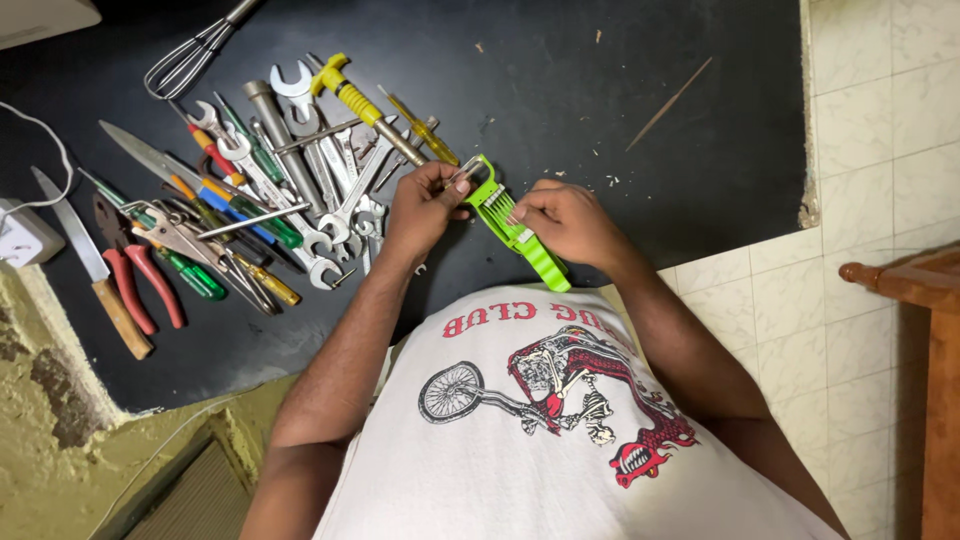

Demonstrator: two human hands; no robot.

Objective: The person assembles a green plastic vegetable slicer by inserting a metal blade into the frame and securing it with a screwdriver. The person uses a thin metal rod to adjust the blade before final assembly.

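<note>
A bright green plastic cutter tool (520,235) with a row of thin metal blades lies slanted over the black counter (560,90), held between both hands. My left hand (425,205) pinches its upper end, where a small metal part sticks out. My right hand (565,222) grips its middle, fingertips on the blades. The green handle points down toward my white printed shirt.
A heap of spanners (320,165), screwdrivers (365,105), red-handled pliers (135,280), knives (90,265) and a whisk (190,55) covers the counter's left half. A thin wooden stick (668,103) lies at upper right. White floor tiles and a wooden post (900,280) are on the right.
</note>
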